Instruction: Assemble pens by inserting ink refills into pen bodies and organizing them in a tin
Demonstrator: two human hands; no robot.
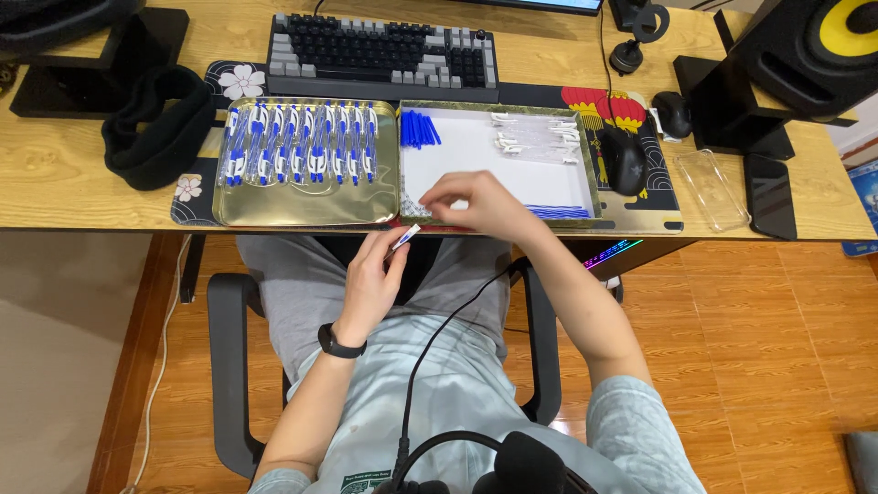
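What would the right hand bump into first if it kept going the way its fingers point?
Probably the small pile of tiny parts in the near left corner of the white-lined tray. The right hand reaches leftward there; depth is hard to judge.

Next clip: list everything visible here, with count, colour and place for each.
desk: one, light wood, across the top
keyboard: one, black and grey, rear centre
left tray: one, gold, holds a row of assembled blue and white pens
right tray: one, white inside, in front of the keyboard
blue caps: a small pile, right tray's rear left corner
white pen parts: a cluster, right tray's rear right
blue refills: a bunch, right tray's front right
mouse: one, black, right of the trays
speaker: one, black and yellow, rear right
headband: one, black, left of the trays
left hand: holds a pen part, white and blue
right hand: fingers reaching into the right tray's front
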